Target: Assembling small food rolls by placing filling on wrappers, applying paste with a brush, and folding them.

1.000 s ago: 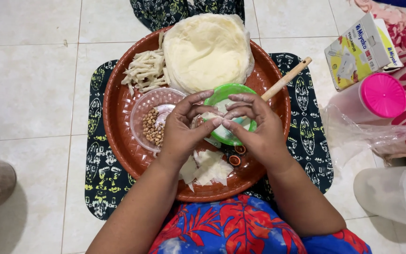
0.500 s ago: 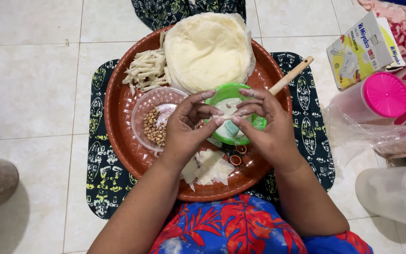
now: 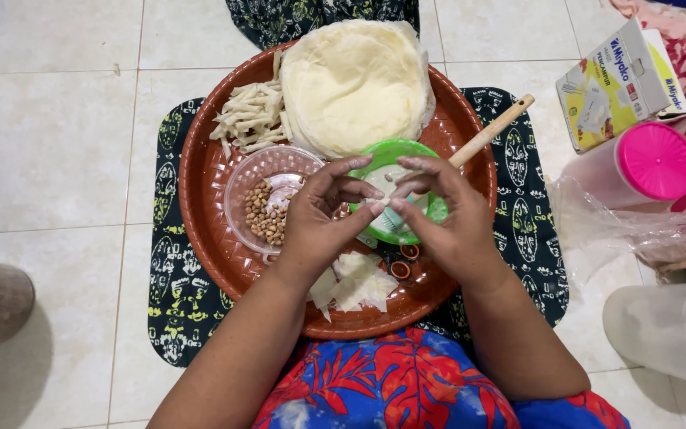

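The left hand (image 3: pixel 323 218) and right hand (image 3: pixel 438 218) hide most of the green bowl (image 3: pixel 395 151); whatever their fingertips pinch is too small to tell. At 4 o'clock, a clear jug (image 3: pixel 676 330) is cut off.

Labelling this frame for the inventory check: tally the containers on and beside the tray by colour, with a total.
Brown round tray: 1
Green bowl: 1
Clear bowl holding peanuts: 1
Pink-lidded jar: 1
Clear jug, partly cut off at the frame edge: 1
Total: 5
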